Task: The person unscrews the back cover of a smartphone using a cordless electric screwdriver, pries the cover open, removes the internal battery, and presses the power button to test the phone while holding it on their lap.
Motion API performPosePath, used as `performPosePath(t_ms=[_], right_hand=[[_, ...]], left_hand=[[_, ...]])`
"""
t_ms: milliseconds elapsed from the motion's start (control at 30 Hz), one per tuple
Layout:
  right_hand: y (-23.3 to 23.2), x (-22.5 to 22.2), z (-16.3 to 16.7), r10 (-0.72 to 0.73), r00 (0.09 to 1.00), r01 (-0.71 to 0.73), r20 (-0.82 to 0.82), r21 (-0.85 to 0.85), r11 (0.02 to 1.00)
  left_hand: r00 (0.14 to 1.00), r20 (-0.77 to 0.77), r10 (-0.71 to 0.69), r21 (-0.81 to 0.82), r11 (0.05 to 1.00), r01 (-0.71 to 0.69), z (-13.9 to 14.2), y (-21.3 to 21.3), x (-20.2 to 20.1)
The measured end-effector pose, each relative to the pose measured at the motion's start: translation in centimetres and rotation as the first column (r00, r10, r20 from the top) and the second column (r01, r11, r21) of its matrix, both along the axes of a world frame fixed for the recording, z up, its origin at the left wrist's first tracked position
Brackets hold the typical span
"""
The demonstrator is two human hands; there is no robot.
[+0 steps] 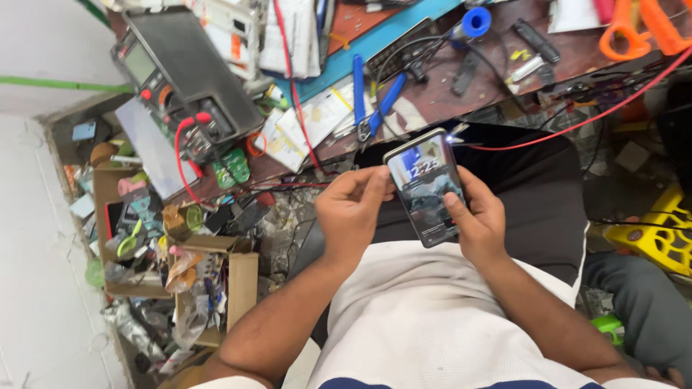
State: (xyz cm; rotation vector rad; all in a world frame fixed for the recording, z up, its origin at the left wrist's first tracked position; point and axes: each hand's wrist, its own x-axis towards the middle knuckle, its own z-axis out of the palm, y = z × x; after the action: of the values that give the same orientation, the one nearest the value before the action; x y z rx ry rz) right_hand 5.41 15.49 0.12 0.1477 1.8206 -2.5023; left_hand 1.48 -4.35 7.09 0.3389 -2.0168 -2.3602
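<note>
A smartphone [425, 186] with its screen lit is held over my lap, in both hands. My left hand [352, 210] grips its left edge with the fingers curled behind it. My right hand [477, 217] holds the right side, and the thumb rests on the lower part of the screen. A red cable [577, 122] runs from the phone's top end off to the upper right.
A cluttered workbench [440, 94] lies ahead with a grey multimeter [184, 75], blue-handled pliers [375, 101], papers and an orange tool [634, 29]. Open cardboard boxes [238, 277] of small parts stand at the left. A yellow plastic piece [659, 234] is at the right.
</note>
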Motion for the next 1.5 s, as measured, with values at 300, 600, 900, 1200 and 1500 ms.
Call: performPosePath(t_ms=[300, 600, 900, 1200, 1500], right_hand=[[1.3, -0.3, 2.0, 0.037, 0.988, 0.013, -0.147, 0.32, 0.947], [0.7, 0.0, 1.7, 0.073, 0.995, -0.053, -0.069, 0.255, 0.966], [0.3, -0.1, 2.0, -0.062, 0.997, 0.064, -0.054, 0.049, 0.997], [-2.2, 0.7, 3.5, -0.039, 0.997, 0.059, -0.072, 0.31, 0.949], [-3.1, 0.9, 4.0, -0.058, 0.997, 0.073, -0.057, 0.295, 0.953]], left_hand=[[0.991, -0.016, -0.132, 0.02, 0.991, 0.133, -1.1, 0.0, -0.4], [0.881, -0.356, -0.311, -0.688, 0.725, -0.022, 0.9, -0.3, -0.8], [0.995, 0.036, -0.095, 0.185, 0.979, 0.087, -0.2, -0.1, -1.3], [0.979, 0.178, 0.095, 0.145, 0.982, -0.122, -3.4, 0.0, -0.9], [0.995, 0.042, 0.091, -0.059, 0.994, -0.088, -2.9, 0.1, -1.2]])
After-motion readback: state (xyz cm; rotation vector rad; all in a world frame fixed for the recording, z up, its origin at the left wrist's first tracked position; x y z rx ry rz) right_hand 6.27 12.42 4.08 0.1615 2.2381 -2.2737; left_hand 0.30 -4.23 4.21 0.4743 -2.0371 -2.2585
